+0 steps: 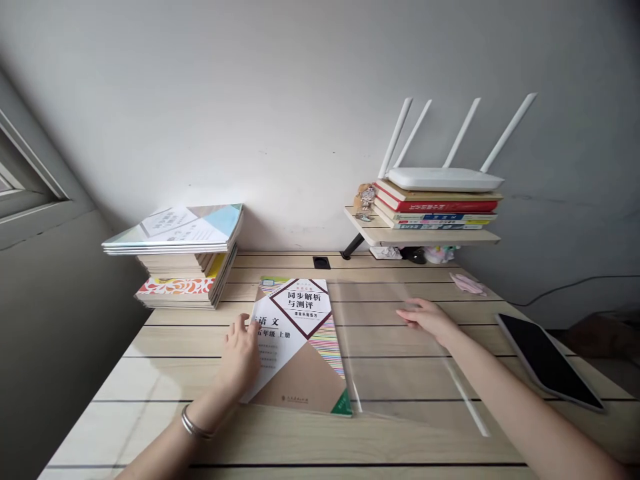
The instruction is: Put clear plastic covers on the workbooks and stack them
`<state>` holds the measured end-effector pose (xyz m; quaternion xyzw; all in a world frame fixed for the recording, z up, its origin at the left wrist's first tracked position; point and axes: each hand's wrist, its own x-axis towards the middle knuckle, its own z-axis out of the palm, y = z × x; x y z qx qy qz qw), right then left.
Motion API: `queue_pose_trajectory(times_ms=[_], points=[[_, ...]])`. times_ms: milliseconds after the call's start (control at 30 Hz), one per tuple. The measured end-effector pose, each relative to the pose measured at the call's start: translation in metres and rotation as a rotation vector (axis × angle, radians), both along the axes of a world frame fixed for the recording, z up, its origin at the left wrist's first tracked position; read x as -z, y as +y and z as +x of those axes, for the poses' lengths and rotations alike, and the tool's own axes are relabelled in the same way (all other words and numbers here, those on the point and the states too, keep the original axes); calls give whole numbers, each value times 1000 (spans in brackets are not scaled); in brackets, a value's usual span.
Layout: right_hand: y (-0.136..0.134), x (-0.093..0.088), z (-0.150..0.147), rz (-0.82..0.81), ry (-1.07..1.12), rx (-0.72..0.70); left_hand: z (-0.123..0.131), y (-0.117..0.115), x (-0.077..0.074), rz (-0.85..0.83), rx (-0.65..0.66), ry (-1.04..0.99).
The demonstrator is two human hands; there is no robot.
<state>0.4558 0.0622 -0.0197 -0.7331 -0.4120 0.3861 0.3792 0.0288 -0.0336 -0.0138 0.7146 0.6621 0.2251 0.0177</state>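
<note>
A workbook [300,360] with Chinese print on its cover lies face up on the desk. From its right side a clear plastic book cover [385,373] spreads flat; whether the plastic also lies over the workbook is hard to make out. My left hand [241,353], with a silver bangle at the wrist, rests at the workbook's left edge, fingers loosely bent and apart. Over the upper right part of the clear cover is my right hand [430,320], its fingers pointing left and partly spread, with nothing visible in them.
Stacked books and workbooks [173,230] stand at the back left. A white router [445,179] tops a pile of books [440,208] on a small raised shelf [430,237]. A dark-screened tablet [550,360] lies at the right edge, near a pink cloth item [468,284].
</note>
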Motion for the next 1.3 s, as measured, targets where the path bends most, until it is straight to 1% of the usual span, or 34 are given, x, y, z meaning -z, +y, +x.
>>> queue_pose_trajectory(times_ms=[33,100,167,200,267,333,433,533,600,667,733,800,867,967,1033,1067,1133,1200,1233,1300], points=[[1,1,-1,25,-113,0,7,-2,0,29,26,73],[-3,0,-11,143,-451,8,20,-6,0,41,86,158],[-13,-5,-31,295,-786,-17,31,-8,3,22,127,190],[-21,-9,-44,354,-894,-54,35,-8,4,14,131,199],[-40,-16,-74,389,-953,-193,38,-8,8,8,139,209],[-59,-22,-105,364,-926,-342,39,-8,11,16,144,204],[-80,-27,-143,202,-943,-481,39,-8,13,12,145,193],[-88,-30,-165,77,-1040,-522,40,-9,12,-11,149,176],[-89,-33,-171,30,-1088,-528,40,-9,11,-17,151,152],[-87,-36,-171,-5,-1097,-537,40,-9,10,-23,150,131],[-85,-40,-165,-21,-1056,-545,43,-10,6,-39,136,111],[-81,-45,-151,18,-937,-528,48,-11,1,-71,124,73],[-76,-52,-133,102,-721,-495,59,-10,-7,-122,157,-16],[-74,-70,-101,203,-306,-455,86,-4,-17,-257,273,-265],[-76,-87,-81,221,-94,-412,109,3,-21,-350,298,-397],[-78,-95,-70,210,-33,-376,120,7,-23,-375,289,-414],[-84,-109,-46,152,8,-271,141,12,-25,-393,267,-353],[-89,-116,-18,92,-11,-155,159,14,-26,-387,252,-205],[-91,-116,-2,77,-27,-107,167,13,-27,-379,253,-120],[-95,-111,30,69,-66,-22,178,11,-26,-357,284,13]])
